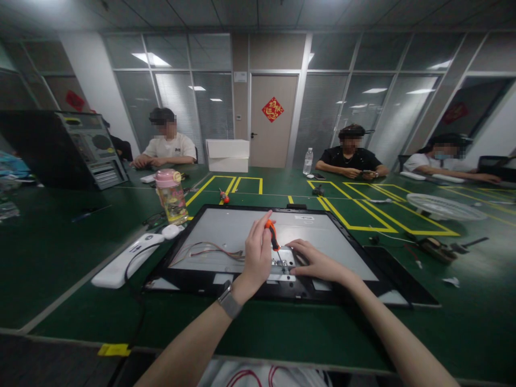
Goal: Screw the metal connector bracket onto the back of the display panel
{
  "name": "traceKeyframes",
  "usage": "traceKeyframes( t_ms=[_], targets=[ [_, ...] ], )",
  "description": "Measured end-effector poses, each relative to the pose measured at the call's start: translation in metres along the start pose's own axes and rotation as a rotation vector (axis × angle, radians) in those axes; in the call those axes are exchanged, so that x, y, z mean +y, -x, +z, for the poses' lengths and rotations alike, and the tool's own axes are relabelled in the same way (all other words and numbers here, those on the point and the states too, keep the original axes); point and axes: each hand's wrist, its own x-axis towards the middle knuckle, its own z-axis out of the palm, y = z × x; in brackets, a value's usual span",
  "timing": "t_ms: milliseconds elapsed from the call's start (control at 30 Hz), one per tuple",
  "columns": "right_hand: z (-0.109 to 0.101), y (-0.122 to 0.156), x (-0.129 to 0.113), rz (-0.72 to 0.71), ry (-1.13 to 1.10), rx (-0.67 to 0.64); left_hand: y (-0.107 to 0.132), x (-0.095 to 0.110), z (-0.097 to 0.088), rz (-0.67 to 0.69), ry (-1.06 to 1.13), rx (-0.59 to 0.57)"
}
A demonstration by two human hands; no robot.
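A flat display panel point(217, 226) with a black frame lies face down on the green table, its grey metal back showing. My left hand point(258, 251) is at an orange and black screwdriver point(274, 236), fingers closed against its handle. The tool stands tilted, and its shaft reaches down to a small metal bracket point(287, 257) near the panel's lower middle. My right hand point(316, 262) grips the bracket's right side, thumb and fingers curved around it. Thin wires point(212, 248) run across the panel left of my left hand. The screwdriver's tip is too small to make out.
Left of the panel are a white power strip point(124, 260), a pink-lidded bottle point(171, 196) and a black computer case point(68, 148). Right of it lie a dark flat panel point(395, 269), loose tools point(437, 250) and a white ring point(443, 207). Several people sit across the table.
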Motion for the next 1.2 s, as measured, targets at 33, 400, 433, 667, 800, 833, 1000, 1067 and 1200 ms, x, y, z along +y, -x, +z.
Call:
traceKeyframes(
  t_ms=[33,400,433,667,800,833,1000,1067,1200],
  targets=[
    [0.0002,0.0001,0.0006,-0.002,0.000,0.000,-0.0004,-0.0003,0.0001,-0.002,-0.002,0.000],
    [0.0014,-0.0005,0.0029,-0.008,0.015,-0.002,0.0007,-0.0008,-0.0016,0.040,-0.008,-0.001],
    [0.0014,-0.0005,0.0026,-0.006,0.016,-0.003,0.0003,-0.0012,-0.0013,0.032,0.000,-0.003],
    [0.0011,-0.0001,0.0032,-0.009,-0.003,-0.003,-0.0015,0.0006,0.0001,0.042,-0.054,0.065],
    [0.0015,-0.0009,0.0044,-0.016,-0.016,0.001,0.0005,0.0017,-0.0016,0.046,-0.020,0.022],
    [0.0014,-0.0010,0.0042,-0.014,-0.018,-0.001,0.0007,0.0014,-0.0019,0.046,-0.006,0.012],
    [0.0007,-0.0002,0.0022,-0.005,-0.019,-0.010,-0.0017,-0.0001,-0.0020,0.029,0.028,0.001],
    [0.0009,0.0000,0.0022,-0.007,-0.017,-0.005,-0.0028,0.0000,-0.0013,0.033,0.011,0.007],
    [0.0023,-0.0003,0.0044,-0.012,-0.015,0.003,-0.0030,0.0004,0.0003,0.060,-0.043,0.072]
  ],
)
